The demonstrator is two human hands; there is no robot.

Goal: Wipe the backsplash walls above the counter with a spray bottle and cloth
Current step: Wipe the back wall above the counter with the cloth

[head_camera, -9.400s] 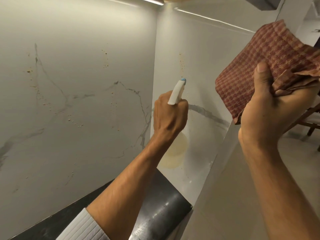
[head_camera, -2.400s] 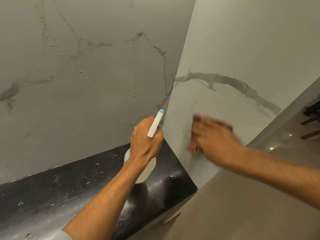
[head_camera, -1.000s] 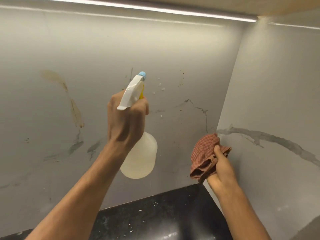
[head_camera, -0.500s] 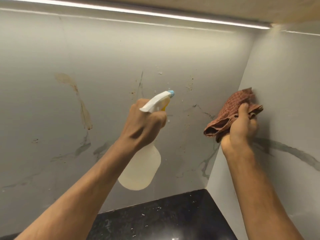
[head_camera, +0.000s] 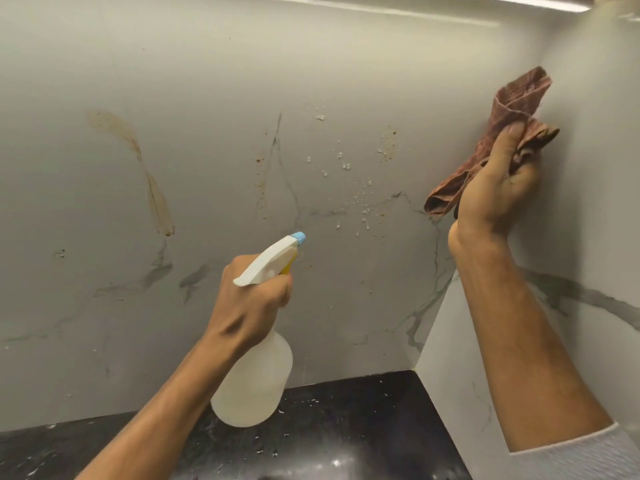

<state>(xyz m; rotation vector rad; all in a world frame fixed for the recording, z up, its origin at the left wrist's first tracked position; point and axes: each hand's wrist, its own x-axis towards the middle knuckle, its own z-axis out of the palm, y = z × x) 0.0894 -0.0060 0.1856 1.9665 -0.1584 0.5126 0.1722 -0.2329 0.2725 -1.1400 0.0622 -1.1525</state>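
My left hand (head_camera: 251, 299) grips the neck of a translucent white spray bottle (head_camera: 254, 379) with a white trigger head and blue nozzle aimed at the back backsplash wall (head_camera: 214, 98). Water droplets and brown specks dot that grey marble wall around the middle, and a long brown smear (head_camera: 152, 188) runs down its left part. My right hand (head_camera: 498, 188) holds a bunched reddish-brown checked cloth (head_camera: 512, 109) high up in the corner, where the back wall meets the right side wall (head_camera: 595, 209).
A black speckled counter (head_camera: 346, 427) runs along the bottom, with small white crumbs or drops on it. A light strip (head_camera: 519, 3) glows under the cabinet at the top. White sleeve cuffs show at the lower right.
My right hand has lifted the cloth higher into the corner. The bottle in my left hand has dropped lower and to the right, and fresh droplets show on the back wall.
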